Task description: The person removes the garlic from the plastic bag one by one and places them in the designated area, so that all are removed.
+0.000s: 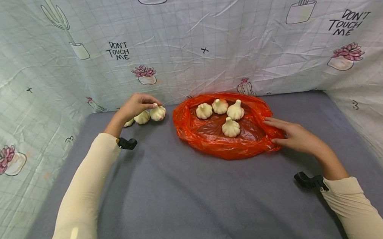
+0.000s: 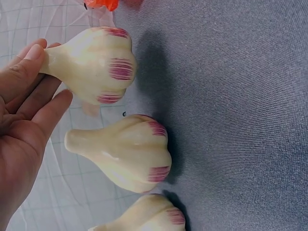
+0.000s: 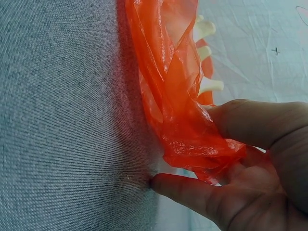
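Note:
My left hand (image 1: 137,106) pinches a white garlic bulb (image 1: 158,113) by its stem at the back left of the table. In the left wrist view this held bulb (image 2: 96,65) has purple streaks, and its shadow falls on the cloth beside it. Two more garlic bulbs (image 2: 125,154) stand in a row next to it, partly behind my hand in the head view. A red plastic bag (image 1: 223,151) lies spread with its mouth up, several garlic bulbs (image 1: 231,127) inside. My right hand (image 1: 296,137) holds the bag's right edge between thumb and fingers (image 3: 187,192).
Grey cloth (image 1: 177,201) covers the table. A printed fabric wall (image 1: 185,39) rises right behind the bag and bulbs, and continues along both sides. Black wrist cameras (image 1: 309,180) are strapped under both sleeves.

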`<state>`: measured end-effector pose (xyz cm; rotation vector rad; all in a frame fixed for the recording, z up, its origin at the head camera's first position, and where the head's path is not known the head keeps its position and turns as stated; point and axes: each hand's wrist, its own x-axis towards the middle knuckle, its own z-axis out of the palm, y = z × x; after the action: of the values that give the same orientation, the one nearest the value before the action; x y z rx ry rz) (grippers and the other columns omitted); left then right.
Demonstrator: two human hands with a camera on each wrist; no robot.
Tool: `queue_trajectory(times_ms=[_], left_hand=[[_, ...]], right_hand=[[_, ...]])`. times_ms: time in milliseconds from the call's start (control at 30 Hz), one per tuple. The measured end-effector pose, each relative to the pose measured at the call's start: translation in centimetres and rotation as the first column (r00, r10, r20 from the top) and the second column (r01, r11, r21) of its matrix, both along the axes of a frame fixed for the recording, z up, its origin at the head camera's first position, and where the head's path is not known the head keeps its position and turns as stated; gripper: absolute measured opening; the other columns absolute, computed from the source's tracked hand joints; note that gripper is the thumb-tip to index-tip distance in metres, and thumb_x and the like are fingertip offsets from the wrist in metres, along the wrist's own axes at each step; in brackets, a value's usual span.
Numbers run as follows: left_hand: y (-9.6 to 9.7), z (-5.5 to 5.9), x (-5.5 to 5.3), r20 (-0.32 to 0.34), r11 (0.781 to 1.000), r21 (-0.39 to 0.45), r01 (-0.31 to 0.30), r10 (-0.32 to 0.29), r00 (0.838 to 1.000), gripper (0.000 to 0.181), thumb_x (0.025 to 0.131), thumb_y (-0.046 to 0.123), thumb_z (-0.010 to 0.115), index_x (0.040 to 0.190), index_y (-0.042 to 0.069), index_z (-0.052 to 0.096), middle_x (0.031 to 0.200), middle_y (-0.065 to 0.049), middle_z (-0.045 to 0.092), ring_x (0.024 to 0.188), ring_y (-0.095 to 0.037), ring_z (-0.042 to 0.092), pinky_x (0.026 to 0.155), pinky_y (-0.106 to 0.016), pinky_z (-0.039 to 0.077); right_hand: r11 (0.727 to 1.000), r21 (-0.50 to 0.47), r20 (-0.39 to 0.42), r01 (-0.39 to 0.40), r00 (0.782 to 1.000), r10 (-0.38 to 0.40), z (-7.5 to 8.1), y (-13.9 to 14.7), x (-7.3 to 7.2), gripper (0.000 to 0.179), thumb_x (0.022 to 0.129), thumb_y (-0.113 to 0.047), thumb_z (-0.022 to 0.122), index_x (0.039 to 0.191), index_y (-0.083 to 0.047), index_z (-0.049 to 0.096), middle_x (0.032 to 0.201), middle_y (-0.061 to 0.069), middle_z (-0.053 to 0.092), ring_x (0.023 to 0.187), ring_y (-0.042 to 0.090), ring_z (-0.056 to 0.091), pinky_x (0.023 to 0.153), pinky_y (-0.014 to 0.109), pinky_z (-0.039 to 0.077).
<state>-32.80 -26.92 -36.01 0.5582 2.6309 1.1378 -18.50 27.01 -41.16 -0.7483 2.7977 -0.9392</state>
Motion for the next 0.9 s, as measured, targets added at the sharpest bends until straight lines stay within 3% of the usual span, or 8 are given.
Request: queue_trajectory(times_ms=[233,467,567,700,800,900], left_hand=[[-0.4,-0.2,0.0,-0.022,0.999,-0.046,-0.009,0.008,1.0,0.025,0.102,0.014,0.063,0.122,0.002,0.074,0.125,-0.017,0.07,0.122,-0.03,0.061,0.102,-0.049,0.049],[-0.9,-0.4,0.4,-0.013,0.999,-0.017,-0.033,0.032,0.999,0.027,0.103,0.012,0.062,0.123,-0.004,0.071,0.125,-0.022,0.069,0.122,-0.035,0.061,0.102,-0.053,0.047],[-0.4,0.3,1.1,0.009,0.999,-0.009,-0.041,0.041,0.999,0.028,0.103,0.008,0.06,0.124,-0.009,0.068,0.126,-0.027,0.066,0.123,-0.039,0.059,0.102,-0.057,0.046],[-0.6,-0.2,0.8,0.007,0.998,-0.005,-0.06,0.06,0.998,0.027,0.103,0.01,0.061,0.123,-0.005,0.07,0.124,-0.024,0.069,0.122,-0.034,0.061,0.102,-0.052,0.048],[-1.1,-1.5,-0.2,-0.019,0.998,0.001,-0.066,0.066,0.998,0.026,0.102,0.016,0.064,0.121,0.001,0.073,0.122,-0.017,0.071,0.12,-0.029,0.062,0.1,-0.047,0.048],[-0.9,-1.7,-0.6,-0.034,0.998,0.001,-0.06,0.06,0.998,0.025,0.101,0.016,0.065,0.121,0.002,0.074,0.122,-0.017,0.071,0.119,-0.029,0.063,0.101,-0.047,0.048]], right_hand=[[1.0,0.004,0.013,0.002,1.0,-0.002,0.0,-0.1,0.0,0.059,0.093,-0.006,0.073,0.147,0.001,0.051,0.156,0.026,0.039,0.14,0.053,0.036,0.109,0.067,0.033],[1.0,0.003,0.011,0.009,1.0,-0.009,0.1,-0.1,0.1,0.06,0.092,-0.005,0.073,0.147,0.001,0.051,0.156,0.027,0.04,0.14,0.053,0.036,0.108,0.067,0.033],[1.0,0.003,0.009,0.01,1.0,-0.01,0.1,0.0,0.1,0.06,0.092,-0.005,0.074,0.147,0.0,0.051,0.156,0.027,0.04,0.14,0.053,0.036,0.108,0.068,0.033],[1.0,0.004,0.015,0.012,1.0,-0.012,0.0,0.1,0.1,0.06,0.092,-0.005,0.074,0.147,0.0,0.051,0.155,0.027,0.04,0.14,0.053,0.036,0.108,0.068,0.033],[1.0,0.003,0.021,0.012,1.0,-0.012,0.0,0.1,0.1,0.06,0.092,-0.005,0.074,0.147,0.0,0.051,0.156,0.027,0.04,0.14,0.053,0.036,0.109,0.068,0.033],[1.0,0.004,0.026,0.012,1.0,-0.012,0.0,0.1,0.1,0.06,0.093,-0.005,0.074,0.147,0.0,0.051,0.156,0.026,0.04,0.14,0.052,0.037,0.108,0.067,0.034]])
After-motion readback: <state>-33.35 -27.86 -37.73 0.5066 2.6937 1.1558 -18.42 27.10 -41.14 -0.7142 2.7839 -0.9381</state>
